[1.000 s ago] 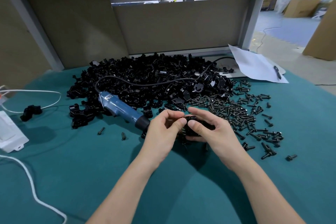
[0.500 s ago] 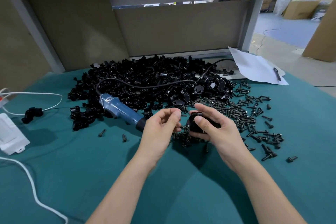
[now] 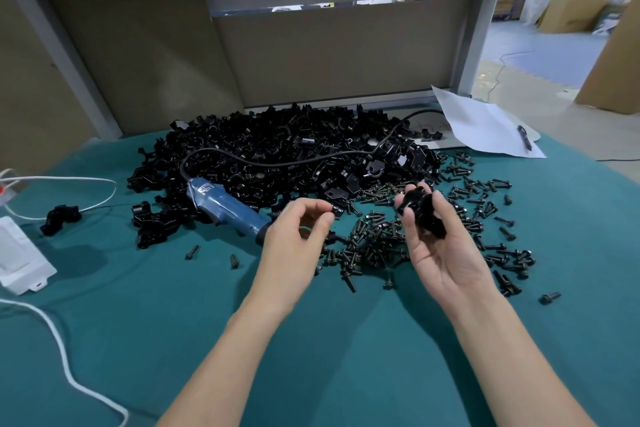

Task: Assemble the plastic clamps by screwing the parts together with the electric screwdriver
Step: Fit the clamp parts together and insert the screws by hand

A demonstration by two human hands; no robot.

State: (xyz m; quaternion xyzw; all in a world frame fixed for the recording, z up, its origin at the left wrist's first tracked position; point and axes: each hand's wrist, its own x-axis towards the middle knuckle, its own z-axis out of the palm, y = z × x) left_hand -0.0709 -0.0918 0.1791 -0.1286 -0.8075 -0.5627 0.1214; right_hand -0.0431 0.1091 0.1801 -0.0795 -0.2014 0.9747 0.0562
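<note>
My right hand (image 3: 438,246) holds a black plastic clamp (image 3: 420,212) between thumb and fingers, raised above the scattered screws (image 3: 374,243). My left hand (image 3: 294,239) is a hand's width to the left and pinches a small black screw (image 3: 335,209) at its fingertips. The blue electric screwdriver (image 3: 225,208) lies on the teal table (image 3: 173,322) just left of my left hand, its tip hidden behind that hand. A large pile of black clamp parts (image 3: 277,149) fills the back of the table.
A finished black clamp (image 3: 60,218) sits at the far left by a white box (image 3: 20,253) and white cable (image 3: 62,350). Paper with a pen (image 3: 485,128) lies at the back right. Loose screws (image 3: 549,297) dot the cloth.
My hands have drawn apart. The right hand lifted the clamp up and to the right; the left hand pulled back with a screw pinched in its fingertips.
</note>
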